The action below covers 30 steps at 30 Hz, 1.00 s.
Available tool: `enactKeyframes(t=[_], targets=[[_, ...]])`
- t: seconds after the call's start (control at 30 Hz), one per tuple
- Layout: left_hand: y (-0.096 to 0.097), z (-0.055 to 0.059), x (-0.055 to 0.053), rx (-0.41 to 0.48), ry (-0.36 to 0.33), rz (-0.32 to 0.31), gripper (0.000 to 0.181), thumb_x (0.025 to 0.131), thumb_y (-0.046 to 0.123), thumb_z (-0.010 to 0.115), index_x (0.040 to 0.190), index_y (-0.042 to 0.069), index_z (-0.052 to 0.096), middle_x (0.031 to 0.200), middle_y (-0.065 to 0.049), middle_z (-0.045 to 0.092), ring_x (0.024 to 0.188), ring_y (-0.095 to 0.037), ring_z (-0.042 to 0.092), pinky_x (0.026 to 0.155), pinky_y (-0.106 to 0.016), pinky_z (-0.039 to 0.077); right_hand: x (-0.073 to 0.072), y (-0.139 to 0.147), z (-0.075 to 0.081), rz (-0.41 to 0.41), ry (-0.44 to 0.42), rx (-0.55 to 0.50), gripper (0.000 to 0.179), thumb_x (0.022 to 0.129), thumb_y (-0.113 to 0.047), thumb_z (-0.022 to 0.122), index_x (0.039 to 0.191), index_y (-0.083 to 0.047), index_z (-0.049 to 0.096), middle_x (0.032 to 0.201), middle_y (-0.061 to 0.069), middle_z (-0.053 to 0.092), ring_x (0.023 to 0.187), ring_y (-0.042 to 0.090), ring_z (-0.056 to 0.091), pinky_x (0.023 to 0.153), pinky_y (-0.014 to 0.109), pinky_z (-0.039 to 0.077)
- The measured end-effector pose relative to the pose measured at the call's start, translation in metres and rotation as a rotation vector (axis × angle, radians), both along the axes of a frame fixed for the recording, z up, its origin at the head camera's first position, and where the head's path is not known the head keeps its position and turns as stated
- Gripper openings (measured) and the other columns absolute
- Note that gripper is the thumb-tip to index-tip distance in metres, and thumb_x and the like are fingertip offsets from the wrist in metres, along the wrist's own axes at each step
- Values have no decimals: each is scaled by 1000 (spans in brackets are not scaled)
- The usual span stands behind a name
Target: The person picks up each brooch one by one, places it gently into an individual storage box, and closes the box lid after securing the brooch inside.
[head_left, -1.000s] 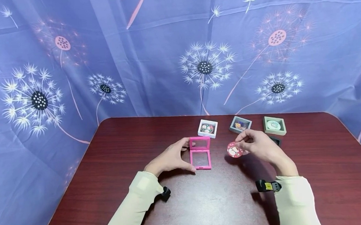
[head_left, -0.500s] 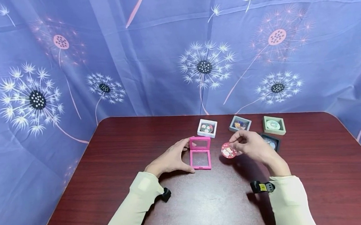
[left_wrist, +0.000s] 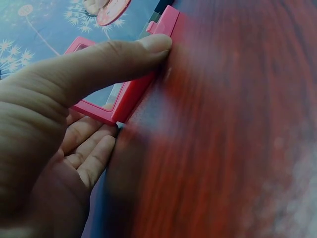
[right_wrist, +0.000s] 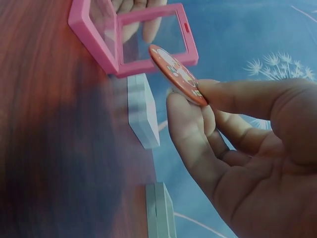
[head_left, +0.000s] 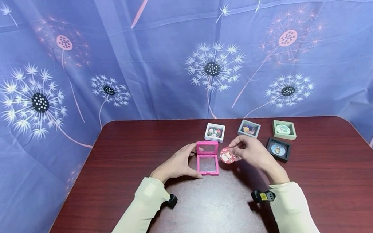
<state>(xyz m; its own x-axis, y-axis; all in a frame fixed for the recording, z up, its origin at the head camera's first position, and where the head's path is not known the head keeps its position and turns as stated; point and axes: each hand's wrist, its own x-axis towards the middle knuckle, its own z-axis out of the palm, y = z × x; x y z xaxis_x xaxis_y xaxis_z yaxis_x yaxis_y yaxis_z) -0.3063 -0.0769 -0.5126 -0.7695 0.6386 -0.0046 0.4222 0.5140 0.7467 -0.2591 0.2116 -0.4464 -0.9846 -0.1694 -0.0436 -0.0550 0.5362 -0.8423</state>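
A pink display case (head_left: 208,173) stands unfolded on the table, its framed clear lid raised at the back and its framed clear base lying flat. My left hand (head_left: 176,164) holds it from the left. In the left wrist view the thumb (left_wrist: 109,64) lies along the case's side edge, and the other fingers reach behind the lid. To the right of the case, my right hand (head_left: 253,154) pinches a round red badge (head_left: 227,156) with a printed picture between thumb and fingertips. In the right wrist view the badge (right_wrist: 173,72) is tilted, in the air, apart from the pink case.
Behind are a white case (head_left: 214,132), a grey-blue case (head_left: 256,130) and a green case (head_left: 284,136), each with a round badge inside. A black case (head_left: 287,155) with a badge lies right of my right hand. A blue dandelion-print cloth (head_left: 155,60) hangs behind the table (head_left: 126,147).
My right hand has moved left with the red badge, toward the pink case, uncovering the black case. My left hand and the pink case have stayed in place.
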Motion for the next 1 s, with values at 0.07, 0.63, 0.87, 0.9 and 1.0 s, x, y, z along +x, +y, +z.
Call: enactKeyframes(t=[0.07,0.63,0.87,0.9,1.0], targets=[[0,0,0,-5,-1,2,120,72,30,101,166,6,30,154,-8,50,134,-22,56,117,-39,44,0,-3,-1,-10,-5,-11,9,101,-4,68,107,3,68,89,9,71,80,23,73,76,46,63],[1,-1,-1,-17,4,2,119,73,30,100,166,4,30,158,-11,47,135,-22,55,118,-39,43,0,-28,-9,-85,-43,-128,10,100,2,65,107,7,68,89,12,69,76,21,72,75,40,65],[1,1,0,-25,13,0,118,73,31,100,165,3,31,158,-12,47,135,-23,55,117,-38,43,-1,-37,-12,-91,-62,-155,10,100,1,67,107,8,68,90,14,69,72,19,72,72,38,66],[1,2,0,-19,14,1,117,73,31,100,164,3,32,157,-12,47,134,-23,56,117,-39,44,-1,-38,-12,-93,-70,-164,10,100,1,67,108,8,68,91,14,69,72,19,73,72,38,66],[1,2,0,-5,12,3,115,72,30,101,163,4,35,155,-12,49,133,-24,57,115,-38,45,-1,-40,-13,-94,-85,-180,11,100,1,67,108,9,68,92,15,68,72,20,73,72,38,66]])
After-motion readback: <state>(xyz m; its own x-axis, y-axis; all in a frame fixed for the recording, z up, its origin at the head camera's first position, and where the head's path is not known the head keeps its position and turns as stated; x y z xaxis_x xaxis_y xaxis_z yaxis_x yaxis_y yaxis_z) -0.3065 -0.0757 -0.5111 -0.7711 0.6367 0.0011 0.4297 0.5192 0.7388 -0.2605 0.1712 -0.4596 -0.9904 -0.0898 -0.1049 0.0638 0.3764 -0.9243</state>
